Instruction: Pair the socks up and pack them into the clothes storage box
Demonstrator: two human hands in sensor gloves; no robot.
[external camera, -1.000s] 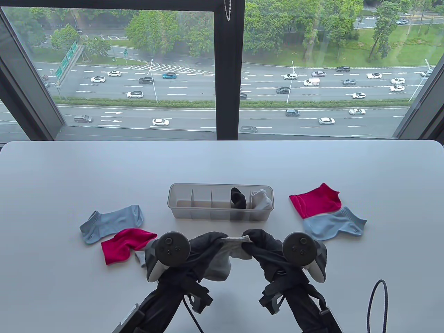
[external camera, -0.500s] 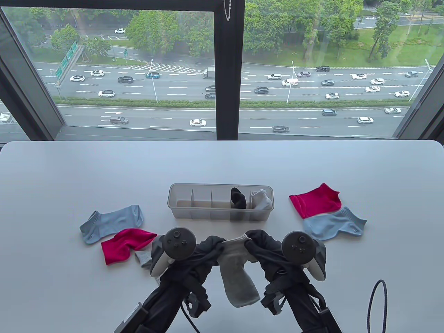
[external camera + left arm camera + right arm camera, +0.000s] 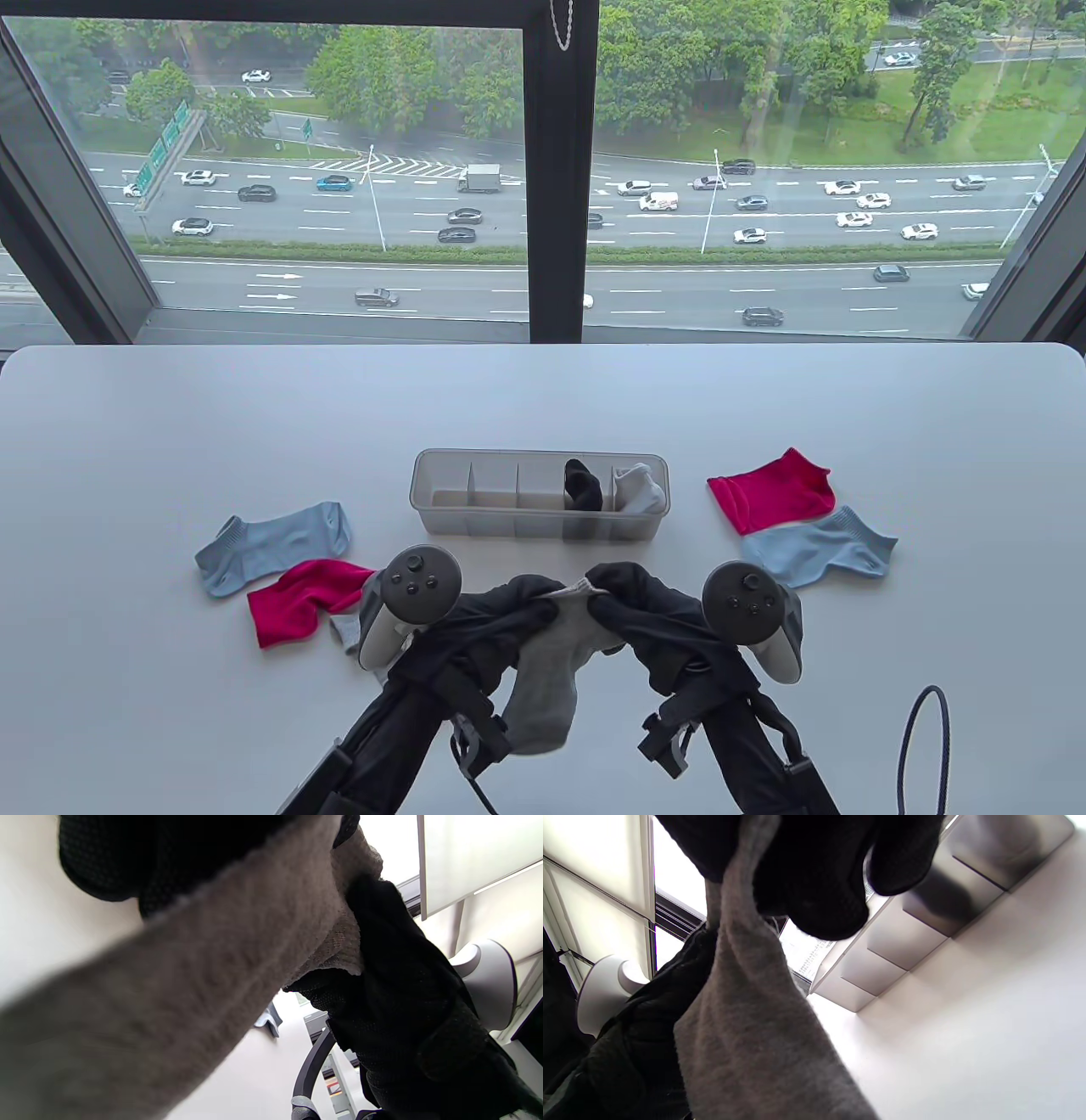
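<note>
Both hands hold a grey sock (image 3: 547, 679) by its cuff above the table's near edge; it hangs down toward me. My left hand (image 3: 530, 594) pinches the cuff's left side and my right hand (image 3: 607, 594) its right side. Both wrist views are filled by the grey sock (image 3: 178, 984) (image 3: 746, 1018) hanging from dark gloved fingers. A second grey sock (image 3: 346, 632) peeks out under the left tracker. The clear storage box (image 3: 540, 503) stands just beyond the hands, with a black sock (image 3: 582, 486) and a light grey sock (image 3: 640, 488) in its right compartments.
A light blue sock (image 3: 271, 543) and a red sock (image 3: 305, 598) lie left of the hands. Another red sock (image 3: 772, 491) and light blue sock (image 3: 819, 552) lie to the right. A black cable loop (image 3: 920, 739) sits at the near right. A window stands behind the table.
The bunched grey sock has been pulled open by its cuff and now hangs down long, swinging left. Both hands stayed near the same spot, a little closer together.
</note>
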